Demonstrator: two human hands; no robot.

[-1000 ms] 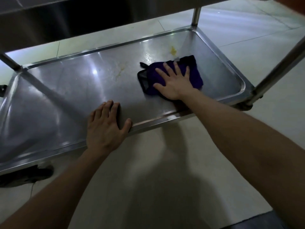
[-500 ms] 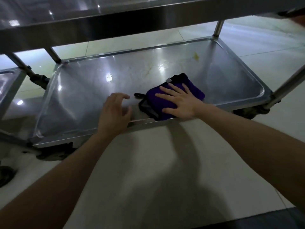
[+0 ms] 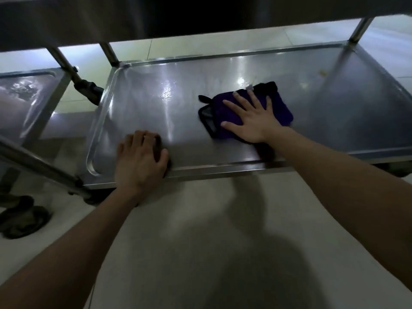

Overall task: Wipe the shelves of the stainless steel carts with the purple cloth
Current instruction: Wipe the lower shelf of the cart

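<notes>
The bottom shelf (image 3: 223,70) of a stainless steel cart fills the middle of the view, low above the floor. A folded purple cloth (image 3: 282,108) lies on it right of centre. My right hand (image 3: 252,119) presses flat on the cloth with fingers spread. My left hand (image 3: 140,161) rests over the shelf's front rim near the left corner, fingers curled onto the steel. A small yellowish stain (image 3: 322,73) shows near the far right of the shelf.
The cart's upper shelf (image 3: 156,16) hangs dark across the top. A second steel cart (image 3: 24,99) stands to the left, a caster (image 3: 89,90) between them. Upright posts rise at the corners. A dark sandal (image 3: 22,219) lies on the pale tiled floor at lower left.
My right hand has slid the cloth left and toward the front rim, then back out to the shelf's middle. My left hand shifted left along the front rim. My view swung left.
</notes>
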